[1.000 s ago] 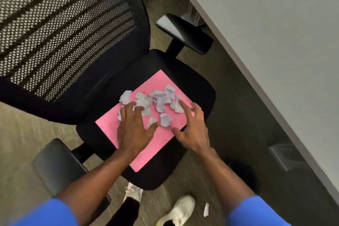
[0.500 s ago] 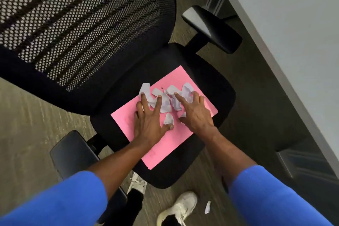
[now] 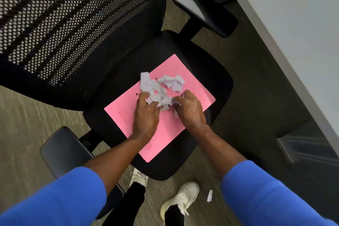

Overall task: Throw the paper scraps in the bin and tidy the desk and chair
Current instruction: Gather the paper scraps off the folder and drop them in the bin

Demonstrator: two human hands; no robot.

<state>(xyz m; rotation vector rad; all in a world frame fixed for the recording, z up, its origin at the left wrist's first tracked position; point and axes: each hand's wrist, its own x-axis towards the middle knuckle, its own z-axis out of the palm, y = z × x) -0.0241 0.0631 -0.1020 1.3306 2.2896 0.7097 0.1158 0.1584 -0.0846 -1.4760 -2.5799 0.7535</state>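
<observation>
Both hands are curled over the same heap of white paper scraps (image 3: 161,95), the left hand (image 3: 145,115) with its fingers bent into the near left side of the heap and the right hand (image 3: 190,111) with its fingers hooked in from the right, so that crumpled pieces are pinched and bunched between the two; neither hand is fully shut, and how firmly each grips the paper cannot be told. More scraps lie loose just beyond the fingertips, toward the backrest. All of them rest on a pink sheet (image 3: 166,130) that lies flat and askew on the black seat of an office chair (image 3: 207,71) with a mesh back and two padded armrests. Faint reddish print runs along the sheet's near left edge, too blurred to read, and two small dark dots mark its far left edge. One stray scrap (image 3: 209,195) lies on the carpet beside a white sneaker (image 3: 180,199). A pale desk (image 3: 297,24) runs along the right. Blue sleeves (image 3: 266,192) cover both forearms
</observation>
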